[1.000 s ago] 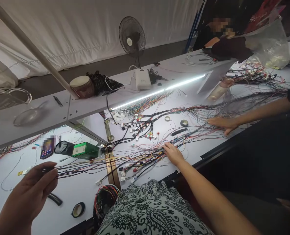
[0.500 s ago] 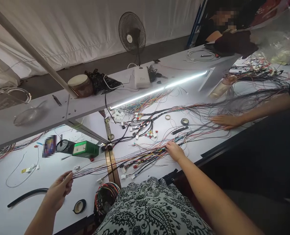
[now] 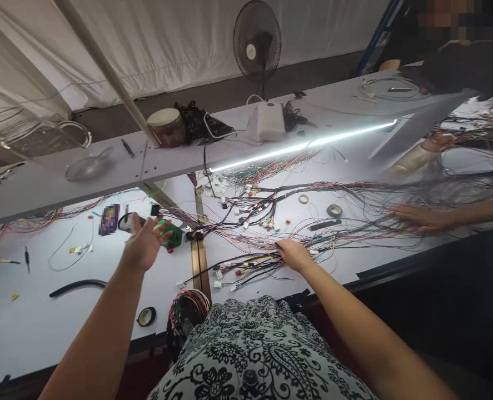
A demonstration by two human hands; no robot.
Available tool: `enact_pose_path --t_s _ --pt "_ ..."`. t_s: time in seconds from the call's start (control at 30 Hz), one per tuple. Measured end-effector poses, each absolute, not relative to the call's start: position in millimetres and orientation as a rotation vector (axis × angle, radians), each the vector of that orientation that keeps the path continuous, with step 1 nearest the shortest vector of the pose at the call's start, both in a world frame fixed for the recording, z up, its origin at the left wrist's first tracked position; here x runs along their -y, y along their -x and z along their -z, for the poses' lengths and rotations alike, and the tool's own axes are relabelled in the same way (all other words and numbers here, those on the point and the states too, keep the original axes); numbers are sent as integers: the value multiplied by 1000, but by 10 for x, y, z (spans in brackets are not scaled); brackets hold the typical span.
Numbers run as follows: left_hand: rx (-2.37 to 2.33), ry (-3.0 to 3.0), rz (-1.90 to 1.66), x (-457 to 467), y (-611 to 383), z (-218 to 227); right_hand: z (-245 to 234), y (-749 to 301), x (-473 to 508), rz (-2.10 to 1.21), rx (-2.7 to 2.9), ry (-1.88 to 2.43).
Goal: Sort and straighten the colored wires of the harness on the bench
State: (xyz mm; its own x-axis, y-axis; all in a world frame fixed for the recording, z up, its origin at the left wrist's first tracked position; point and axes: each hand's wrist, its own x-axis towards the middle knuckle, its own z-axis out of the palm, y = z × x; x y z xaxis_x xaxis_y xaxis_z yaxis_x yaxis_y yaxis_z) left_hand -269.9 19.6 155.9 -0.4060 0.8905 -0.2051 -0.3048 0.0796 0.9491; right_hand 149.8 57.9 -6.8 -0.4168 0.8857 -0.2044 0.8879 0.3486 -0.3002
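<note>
My left hand [image 3: 144, 244] is raised over the white table [image 3: 41, 328] with fingers spread and nothing in it, just left of a green box [image 3: 173, 235]. Thin coloured wires [image 3: 229, 230] fan out past its fingertips. My right hand [image 3: 294, 254] rests on the table with fingers drawn together on a wire bundle [image 3: 250, 261], where the strands converge. White connectors [image 3: 225, 275] lie at the bundle's loose ends.
A co-worker's hand [image 3: 421, 216] lies flat on wires at the right. Tape rolls [image 3: 146, 316] [image 3: 334, 210], a black tube [image 3: 77, 286], a wire coil [image 3: 188, 308] and a metal strip [image 3: 196, 261] lie about. A shelf above carries a fan [image 3: 257, 47] and light strip [image 3: 304, 145].
My left hand let go of the wire ends, opened and moved up and right toward the green box. The view shifted left. My right hand stayed on the bundle.
</note>
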Motion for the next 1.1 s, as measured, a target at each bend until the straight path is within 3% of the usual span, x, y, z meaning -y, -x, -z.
enact_pose_path --t_s 0.2,0.37,0.7,1.1 --pt "-1740 -888 -964 99 2162 -917 176 -1456 -606 643 -2553 -1578" --pt "-1605 -1130 -593 247 1554 -545 216 -1497 -682 684 -2510 -1617" --pt "-1319 -1844 -305 -58 281 -391 152 -1778 -569 1087 -2728 -1716" --pt "-1666 -1907 241 -350 -65 -213 115 -1905 -591 1474 -2758 -1768"
